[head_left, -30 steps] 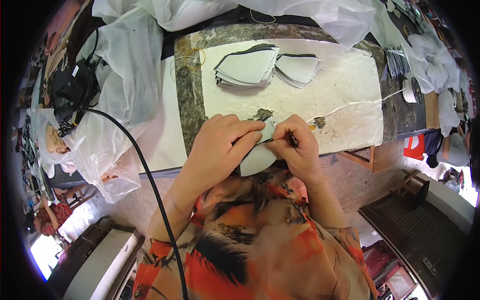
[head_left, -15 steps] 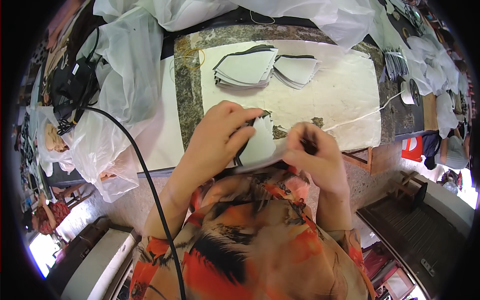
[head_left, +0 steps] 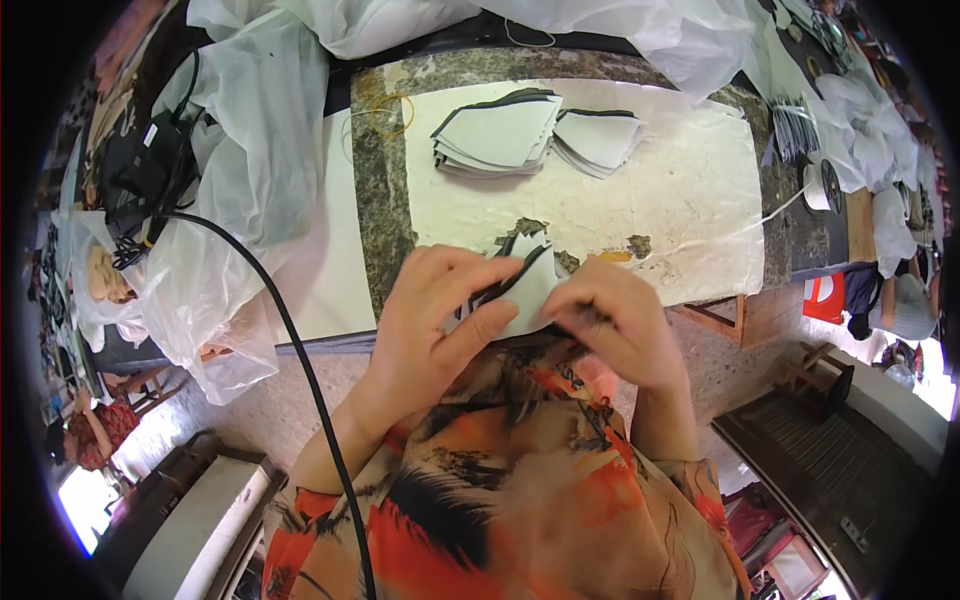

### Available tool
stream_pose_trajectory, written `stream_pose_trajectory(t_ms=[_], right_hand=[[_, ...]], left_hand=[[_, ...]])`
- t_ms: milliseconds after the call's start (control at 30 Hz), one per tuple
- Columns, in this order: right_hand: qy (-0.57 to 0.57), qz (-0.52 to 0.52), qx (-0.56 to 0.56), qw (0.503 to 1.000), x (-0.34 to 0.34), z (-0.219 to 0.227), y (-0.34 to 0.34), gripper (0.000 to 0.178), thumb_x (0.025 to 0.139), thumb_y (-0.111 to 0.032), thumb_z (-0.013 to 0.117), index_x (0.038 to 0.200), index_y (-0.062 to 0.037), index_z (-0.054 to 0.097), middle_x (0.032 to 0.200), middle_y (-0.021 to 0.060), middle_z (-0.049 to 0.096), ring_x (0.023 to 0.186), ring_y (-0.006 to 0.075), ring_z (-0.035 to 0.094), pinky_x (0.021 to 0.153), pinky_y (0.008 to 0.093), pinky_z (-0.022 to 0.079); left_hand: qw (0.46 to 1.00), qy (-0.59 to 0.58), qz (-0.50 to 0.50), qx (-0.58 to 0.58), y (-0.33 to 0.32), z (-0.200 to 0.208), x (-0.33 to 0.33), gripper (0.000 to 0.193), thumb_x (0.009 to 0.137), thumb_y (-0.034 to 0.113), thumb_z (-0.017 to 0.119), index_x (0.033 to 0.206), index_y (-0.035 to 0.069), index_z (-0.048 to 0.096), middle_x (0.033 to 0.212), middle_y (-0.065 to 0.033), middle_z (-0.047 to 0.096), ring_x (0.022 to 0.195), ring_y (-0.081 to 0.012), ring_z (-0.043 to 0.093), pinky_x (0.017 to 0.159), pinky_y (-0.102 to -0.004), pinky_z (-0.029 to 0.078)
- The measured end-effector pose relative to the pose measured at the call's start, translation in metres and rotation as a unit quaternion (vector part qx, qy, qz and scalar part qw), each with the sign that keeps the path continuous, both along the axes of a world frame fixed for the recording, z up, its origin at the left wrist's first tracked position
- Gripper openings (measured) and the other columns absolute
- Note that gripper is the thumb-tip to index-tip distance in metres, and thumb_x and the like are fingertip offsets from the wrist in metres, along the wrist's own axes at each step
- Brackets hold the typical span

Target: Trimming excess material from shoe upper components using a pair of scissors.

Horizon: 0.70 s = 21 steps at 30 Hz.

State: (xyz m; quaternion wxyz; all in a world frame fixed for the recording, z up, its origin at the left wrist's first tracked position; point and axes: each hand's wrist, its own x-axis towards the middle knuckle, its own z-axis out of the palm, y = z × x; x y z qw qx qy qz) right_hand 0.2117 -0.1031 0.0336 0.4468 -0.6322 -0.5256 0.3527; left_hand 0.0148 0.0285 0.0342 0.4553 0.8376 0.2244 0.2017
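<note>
A small stack of white cut pieces with black edges (head_left: 528,290) is held upright between my hands at the table's near edge. My left hand (head_left: 435,310) grips its left side, fingers behind and thumb across the front. My right hand (head_left: 625,320) is closed at the lower right edge of the stack, its fingertips partly hidden. Farther back on the cream sheet (head_left: 690,200) lie a larger stack of similar pieces (head_left: 500,135) and a smaller stack (head_left: 598,140), side by side.
A spool (head_left: 820,186) with a short white strip hanging from it stands at the right. Clear plastic bags (head_left: 250,140) and a black power adapter (head_left: 150,160) cover the left. A yellow rubber band (head_left: 398,115) lies at the sheet's corner. A black cable (head_left: 290,330) crosses in front of my left arm.
Both hands and the stack have moved slightly, the left hand downward. The white strip that ran from the spool toward my right hand now shows only as a short end by the spool.
</note>
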Motion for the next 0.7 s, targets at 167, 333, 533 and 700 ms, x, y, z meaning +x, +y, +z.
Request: stream_pose_trajectory(t_ms=[167, 333, 533, 700], right_hand=[[-0.018, 0.119, 0.08, 0.989, -0.017, 0.001, 0.002, 0.028, 0.074, 0.002, 0.071, 0.1, -0.0098, 0.07, 0.082, 0.007, 0.062, 0.076, 0.0291, 0.062, 0.067, 0.0367, 0.049], [-0.004, 0.144, 0.06, 0.988, -0.019, 0.0, 0.001, 0.029, 0.075, 0.0, 0.073, 0.102, -0.0102, 0.071, 0.082, 0.0065, 0.062, 0.075, 0.0298, 0.062, 0.067, 0.0378, 0.049], [0.068, 0.049, -0.009, 0.996, -0.031, 0.006, -0.003, 0.023, 0.082, 0.001, 0.074, 0.104, -0.0054, 0.07, 0.088, 0.0073, 0.067, 0.079, 0.022, 0.065, 0.071, 0.0312, 0.052], [0.049, 0.03, -0.088, 0.994, -0.026, 0.005, -0.005, 0.017, 0.087, -0.002, 0.074, 0.103, -0.002, 0.068, 0.088, 0.0056, 0.069, 0.082, 0.0116, 0.064, 0.072, 0.025, 0.05]], left_hand=[[0.954, 0.048, -0.021, -0.294, 0.006, 0.025, 0.008, 0.019, 0.095, 0.018, 0.072, 0.11, 0.006, 0.07, 0.09, -0.0003, 0.061, 0.083, -0.0101, 0.054, 0.071, -0.0243, 0.043], [0.816, 0.124, 0.028, -0.564, 0.004, 0.027, -0.002, 0.011, 0.1, 0.014, 0.066, 0.1, 0.003, 0.067, 0.081, 0.0048, 0.057, 0.071, -0.0009, 0.048, 0.059, -0.0171, 0.037], [0.891, 0.094, 0.033, -0.443, -0.013, 0.012, -0.014, 0.01, 0.098, 0.011, 0.067, 0.096, 0.002, 0.065, 0.085, -0.0013, 0.06, 0.074, -0.0082, 0.054, 0.064, -0.0253, 0.044], [0.99, 0.035, -0.003, -0.136, -0.019, -0.003, -0.026, 0.012, 0.091, 0.009, 0.072, 0.099, 0.003, 0.067, 0.093, -0.0067, 0.063, 0.079, -0.0217, 0.059, 0.07, -0.0316, 0.047]])
